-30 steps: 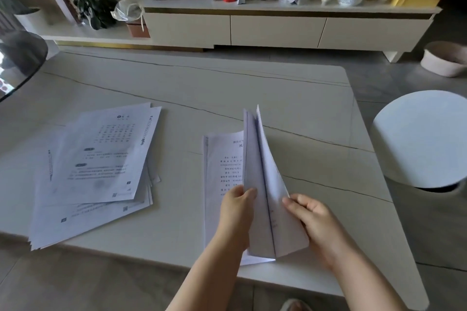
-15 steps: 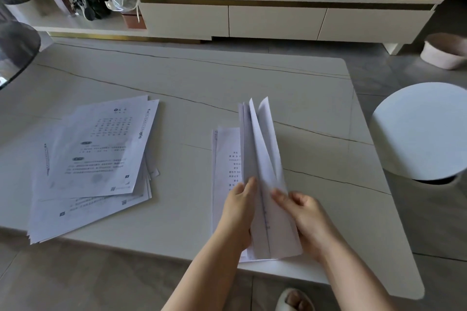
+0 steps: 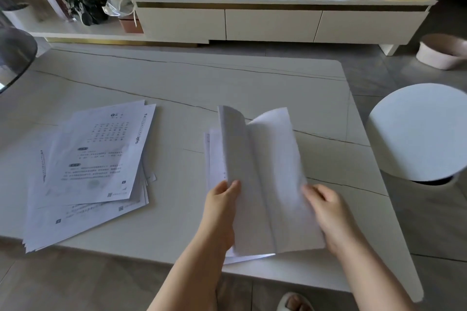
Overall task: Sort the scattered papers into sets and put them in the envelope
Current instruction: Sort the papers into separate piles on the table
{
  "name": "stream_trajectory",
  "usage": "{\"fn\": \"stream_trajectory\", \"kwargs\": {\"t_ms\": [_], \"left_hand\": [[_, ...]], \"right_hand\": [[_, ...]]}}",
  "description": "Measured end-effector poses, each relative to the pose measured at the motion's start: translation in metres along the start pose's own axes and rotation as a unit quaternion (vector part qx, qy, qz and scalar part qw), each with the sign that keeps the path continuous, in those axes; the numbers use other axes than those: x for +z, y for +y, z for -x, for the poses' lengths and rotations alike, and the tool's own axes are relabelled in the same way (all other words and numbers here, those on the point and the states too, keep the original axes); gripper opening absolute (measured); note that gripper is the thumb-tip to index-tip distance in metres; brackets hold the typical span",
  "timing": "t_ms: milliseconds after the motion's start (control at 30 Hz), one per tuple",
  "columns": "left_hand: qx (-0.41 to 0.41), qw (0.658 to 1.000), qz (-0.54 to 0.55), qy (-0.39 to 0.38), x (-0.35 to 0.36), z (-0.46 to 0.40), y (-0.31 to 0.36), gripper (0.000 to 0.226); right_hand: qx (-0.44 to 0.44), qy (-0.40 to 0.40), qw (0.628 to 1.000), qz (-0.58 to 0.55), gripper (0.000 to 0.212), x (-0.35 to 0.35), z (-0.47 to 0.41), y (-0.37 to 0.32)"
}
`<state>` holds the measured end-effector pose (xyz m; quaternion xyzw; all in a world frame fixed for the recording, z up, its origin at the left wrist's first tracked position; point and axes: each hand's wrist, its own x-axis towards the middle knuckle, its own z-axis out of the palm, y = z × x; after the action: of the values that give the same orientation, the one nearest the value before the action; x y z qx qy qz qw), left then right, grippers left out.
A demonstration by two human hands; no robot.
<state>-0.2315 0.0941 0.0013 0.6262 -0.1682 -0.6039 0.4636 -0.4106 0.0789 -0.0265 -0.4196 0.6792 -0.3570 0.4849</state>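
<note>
A set of white sheets (image 3: pixel 265 171) stands partly lifted off the marble table (image 3: pixel 202 78), near its front edge, fanned open like a book. My left hand (image 3: pixel 222 199) grips the left leaf at its lower edge. My right hand (image 3: pixel 326 207), blurred, holds the right-hand sheets, which lie spread out to the right. More printed sheets of the same set lie flat under them. A loose, skewed pile of printed papers (image 3: pixel 93 166) lies on the left of the table, apart from both hands. No envelope is in view.
A round white stool (image 3: pixel 417 131) stands close to the table's right side. A long low cabinet (image 3: pixel 273 23) crowded with bottles, a basket and bags runs along the back. A pale basin (image 3: pixel 442 52) sits on the floor at the right. A dark glass edge (image 3: pixel 15 55) juts in at the left.
The upright sheets have fanned open: my right hand pulled the right-hand sheets down and to the right. My left hand still holds the left leaf. The pile on the left has not moved.
</note>
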Motion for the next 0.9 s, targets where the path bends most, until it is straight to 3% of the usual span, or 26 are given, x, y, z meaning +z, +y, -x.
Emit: {"fn": "stream_trajectory", "kwargs": {"t_ms": [67,167,233,300,367,533,733,833,900], "left_hand": [[0.013,1.000,0.015,0.005,-0.005,-0.002,0.004,0.018],[0.005,1.000,0.017,0.000,-0.004,-0.001,0.003,0.017],[-0.010,1.000,0.016,-0.006,0.001,0.002,0.000,0.016],[-0.023,0.999,0.021,-0.014,0.004,0.004,-0.002,0.014],[-0.041,0.999,0.031,-0.010,0.003,0.005,-0.003,0.015],[-0.077,0.994,0.072,-0.042,-0.001,0.005,0.001,0.034],[-0.109,0.984,0.134,-0.047,0.001,0.005,0.002,0.051],[-0.163,0.973,0.165,-0.022,0.000,0.003,0.007,0.052],[-0.167,0.971,0.170,-0.001,-0.002,0.002,0.008,0.051]], "right_hand": [[-0.031,0.091,0.994,0.051,0.007,-0.016,-0.001,-0.001],[-0.144,0.174,0.965,0.131,0.017,-0.013,0.010,-0.009],[-0.172,0.092,0.975,0.111,0.017,0.010,0.020,-0.015],[-0.124,-0.045,0.989,0.062,0.028,0.036,0.030,-0.018],[-0.086,-0.119,0.988,0.053,0.047,0.051,0.037,-0.020],[-0.097,-0.156,0.982,0.029,0.062,0.051,0.035,-0.018],[-0.107,-0.128,0.986,-0.024,0.031,0.051,0.025,-0.013],[-0.035,-0.100,0.989,-0.103,0.018,0.045,0.019,-0.016],[0.045,-0.109,0.977,-0.177,0.027,0.037,0.018,-0.022]]}}
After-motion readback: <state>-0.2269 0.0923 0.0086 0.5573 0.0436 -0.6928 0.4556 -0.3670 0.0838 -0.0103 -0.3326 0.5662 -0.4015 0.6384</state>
